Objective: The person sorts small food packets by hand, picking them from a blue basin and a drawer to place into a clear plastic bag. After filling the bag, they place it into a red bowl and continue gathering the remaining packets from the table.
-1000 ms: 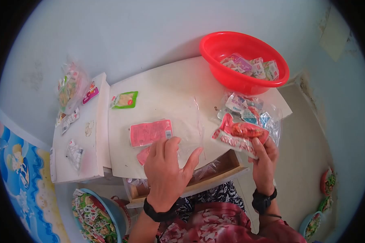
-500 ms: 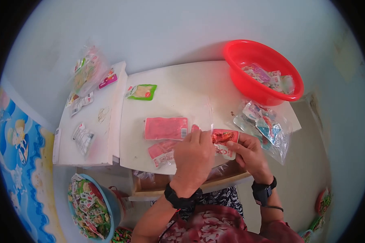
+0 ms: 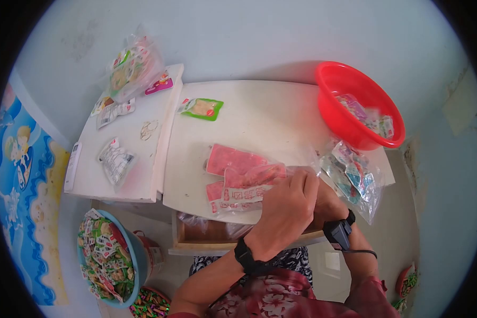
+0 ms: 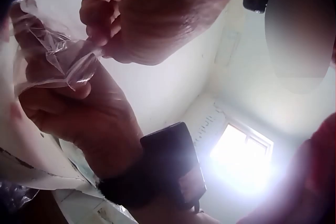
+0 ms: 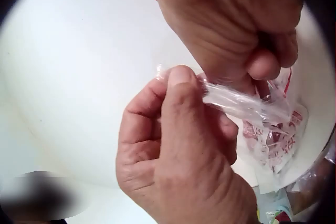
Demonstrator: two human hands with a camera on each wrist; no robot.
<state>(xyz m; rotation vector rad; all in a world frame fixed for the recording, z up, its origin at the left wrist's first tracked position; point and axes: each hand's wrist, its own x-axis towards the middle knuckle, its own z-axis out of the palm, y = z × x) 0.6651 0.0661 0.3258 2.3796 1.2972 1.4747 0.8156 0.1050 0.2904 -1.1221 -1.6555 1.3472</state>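
On the white table [image 3: 270, 124], red packets [image 3: 236, 160] lie in a clear plastic bag [image 3: 247, 193], one overlapping the others. Both hands are at the bag's right end. My left hand [image 3: 290, 208] pinches the plastic with curled fingers, also visible as the upper hand [image 4: 168, 16] in the left wrist view. Mostly behind it in the head view is my right hand [image 3: 328, 204]; in the right wrist view this hand [image 5: 181, 145] grips the gathered plastic [image 5: 236, 100] between thumb and curled fingers. The two hands are close together.
A red basin [image 3: 331, 114] with packets stands at the back right, a bag of blue-and-white packets [image 3: 358, 175] before it. A green packet [image 3: 205, 108] lies farther back. Left are a side shelf [image 3: 143, 153] with packets and a full blue tub [image 3: 139, 259]. A drawer [image 3: 217, 245] stands open.
The red packet from my right hand now lies in the clear bag over the others. Both hands have come together at the bag's right end, my left hand having moved right.
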